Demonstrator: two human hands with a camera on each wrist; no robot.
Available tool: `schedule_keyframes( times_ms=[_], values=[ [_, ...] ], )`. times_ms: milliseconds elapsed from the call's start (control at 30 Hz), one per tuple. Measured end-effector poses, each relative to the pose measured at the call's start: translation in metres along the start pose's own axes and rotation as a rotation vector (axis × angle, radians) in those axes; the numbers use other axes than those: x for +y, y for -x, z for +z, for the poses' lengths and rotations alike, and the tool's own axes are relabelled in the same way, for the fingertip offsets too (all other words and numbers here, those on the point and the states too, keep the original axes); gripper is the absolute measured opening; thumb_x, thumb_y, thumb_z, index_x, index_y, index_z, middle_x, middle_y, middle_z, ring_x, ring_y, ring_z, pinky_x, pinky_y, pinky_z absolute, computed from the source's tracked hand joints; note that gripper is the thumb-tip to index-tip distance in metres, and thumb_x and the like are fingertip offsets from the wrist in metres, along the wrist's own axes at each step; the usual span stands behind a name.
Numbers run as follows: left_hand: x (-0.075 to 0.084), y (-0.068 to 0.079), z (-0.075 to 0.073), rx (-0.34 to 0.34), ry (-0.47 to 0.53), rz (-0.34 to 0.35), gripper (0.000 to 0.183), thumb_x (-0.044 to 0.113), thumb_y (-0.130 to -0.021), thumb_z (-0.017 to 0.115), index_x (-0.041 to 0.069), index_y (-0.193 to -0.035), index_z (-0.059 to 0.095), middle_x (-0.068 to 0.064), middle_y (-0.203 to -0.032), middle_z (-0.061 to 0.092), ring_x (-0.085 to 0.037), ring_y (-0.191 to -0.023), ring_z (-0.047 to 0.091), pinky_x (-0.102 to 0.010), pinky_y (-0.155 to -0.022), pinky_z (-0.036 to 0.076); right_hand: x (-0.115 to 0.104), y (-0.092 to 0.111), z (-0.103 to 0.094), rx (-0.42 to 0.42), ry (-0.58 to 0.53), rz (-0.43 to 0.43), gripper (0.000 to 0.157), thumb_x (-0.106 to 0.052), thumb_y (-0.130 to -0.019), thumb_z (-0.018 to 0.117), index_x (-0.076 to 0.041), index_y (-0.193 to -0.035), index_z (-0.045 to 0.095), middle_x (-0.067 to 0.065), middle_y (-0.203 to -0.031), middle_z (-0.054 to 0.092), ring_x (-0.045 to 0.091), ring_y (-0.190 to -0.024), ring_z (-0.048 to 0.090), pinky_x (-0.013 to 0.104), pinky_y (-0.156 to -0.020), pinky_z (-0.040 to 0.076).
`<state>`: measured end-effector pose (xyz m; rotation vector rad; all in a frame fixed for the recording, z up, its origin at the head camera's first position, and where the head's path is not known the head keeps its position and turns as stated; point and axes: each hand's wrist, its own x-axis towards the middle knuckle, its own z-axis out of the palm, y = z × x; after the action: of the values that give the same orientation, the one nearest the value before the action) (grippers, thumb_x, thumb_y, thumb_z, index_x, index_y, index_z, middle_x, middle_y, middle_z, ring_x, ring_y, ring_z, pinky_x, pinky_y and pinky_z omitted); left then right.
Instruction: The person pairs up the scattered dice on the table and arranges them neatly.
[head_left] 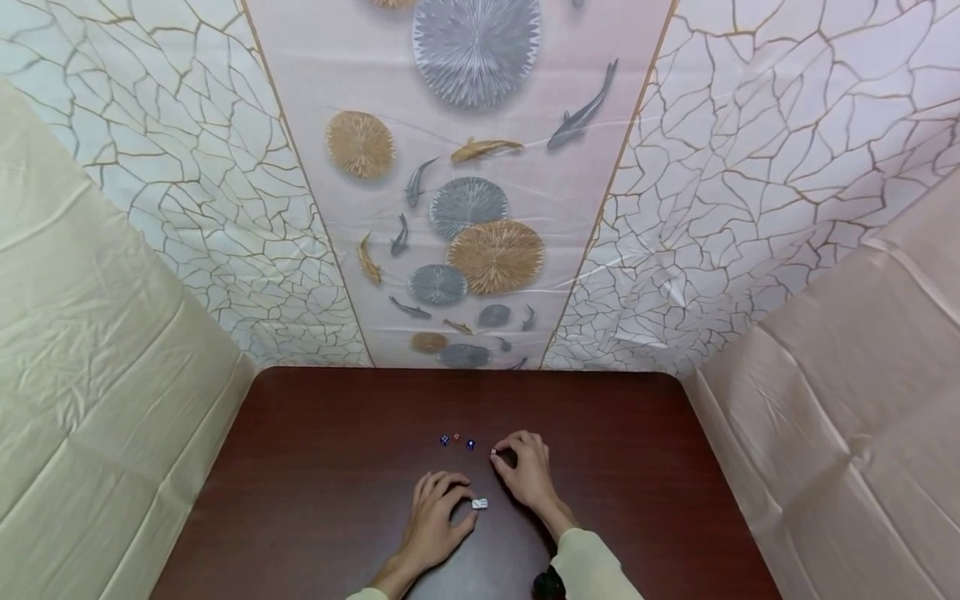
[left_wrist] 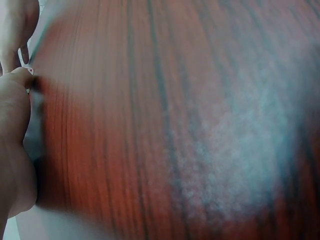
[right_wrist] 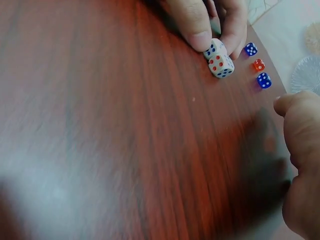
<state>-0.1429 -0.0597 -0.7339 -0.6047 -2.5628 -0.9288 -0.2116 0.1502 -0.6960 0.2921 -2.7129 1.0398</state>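
Observation:
My left hand (head_left: 438,518) pinches a white die (right_wrist: 215,47) with blue pips between thumb and fingertips, close over the table. A second white die (right_wrist: 221,66), showing red pips on one face and blue on another, sits right against it. Farther forward and to the right, my right hand (head_left: 528,471) pinches a small pale die (head_left: 493,452) between thumb and forefinger. In the right wrist view that die is hidden and only part of the hand shows. Two blue dice (right_wrist: 264,80) with a red die (right_wrist: 258,65) between them form a loose row left of my right hand.
The dark reddish-brown wooden table (head_left: 337,442) reaches back to a patterned cloth (head_left: 480,192) with fish and round leaf shapes. Pale cloth walls (head_left: 97,375) stand along both sides. A dark round object (head_left: 549,583) shows by the right sleeve.

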Motion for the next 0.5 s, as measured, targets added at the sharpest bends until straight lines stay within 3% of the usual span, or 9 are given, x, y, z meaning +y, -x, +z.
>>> schedule_keyframes(
  times_ms=[267, 500],
  values=[
    [0.001, -0.001, -0.001, 0.011, -0.007, 0.01, 0.022, 0.031, -0.082, 0.086, 0.029, -0.099, 0.073, 0.006, -0.121, 0.069, -0.022, -0.123, 0.057, -0.066, -0.112, 0.033, -0.004, 0.013, -0.016, -0.074, -0.046, -0.094, 0.01, -0.025, -0.092, 0.081, -0.021, -0.1, 0.077, -0.002, -0.105, 0.069, 0.017, -0.103, 0.057, 0.045, -0.095, 0.044],
    [0.001, -0.001, -0.001, 0.011, 0.0, 0.011, 0.022, 0.031, -0.082, 0.087, 0.029, -0.099, 0.074, 0.006, -0.121, 0.069, -0.023, -0.123, 0.057, -0.066, -0.112, 0.033, -0.006, 0.021, -0.015, -0.102, -0.037, -0.097, 0.01, -0.027, -0.092, 0.08, -0.023, -0.101, 0.077, -0.007, -0.105, 0.068, 0.013, -0.106, 0.056, 0.043, -0.095, 0.045]
  ],
)
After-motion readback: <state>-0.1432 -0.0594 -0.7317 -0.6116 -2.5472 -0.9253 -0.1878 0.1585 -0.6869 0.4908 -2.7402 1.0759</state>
